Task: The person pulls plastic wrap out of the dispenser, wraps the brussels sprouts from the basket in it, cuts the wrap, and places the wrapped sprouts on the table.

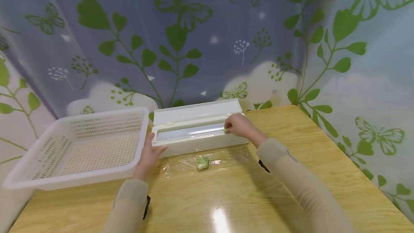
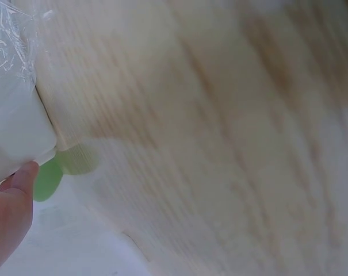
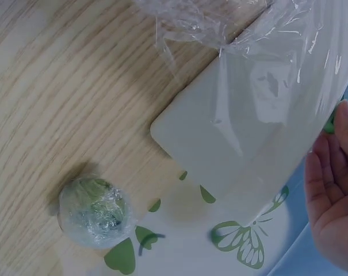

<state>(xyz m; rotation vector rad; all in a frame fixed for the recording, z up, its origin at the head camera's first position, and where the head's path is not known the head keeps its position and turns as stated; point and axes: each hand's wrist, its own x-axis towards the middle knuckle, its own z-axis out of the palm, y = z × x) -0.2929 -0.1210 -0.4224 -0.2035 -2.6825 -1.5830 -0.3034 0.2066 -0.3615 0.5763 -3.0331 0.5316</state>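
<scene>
A white cling film dispenser (image 1: 194,145) stands on the table with its lid (image 1: 197,112) raised and the film roll (image 1: 191,132) showing inside. My left hand (image 1: 148,155) holds its left end; in the left wrist view, that hand's thumb (image 2: 27,175) lies along the box. My right hand (image 1: 240,127) pinches a small green slide cutter (image 1: 224,129) at the box's top, toward the right end. Clear film (image 1: 184,163) spreads from the box's front onto the table. On it lies a broccoli floret (image 1: 203,163). The right wrist view shows the film (image 3: 266,34) draped over the box.
A white plastic basket (image 1: 139,154) sits left of the dispenser. A film-wrapped green bundle (image 3: 97,211) rests near the box's end in the right wrist view; the head view does not show it. Behind the wooden table (image 1: 200,204) hangs a leaf-patterned curtain (image 1: 207,46).
</scene>
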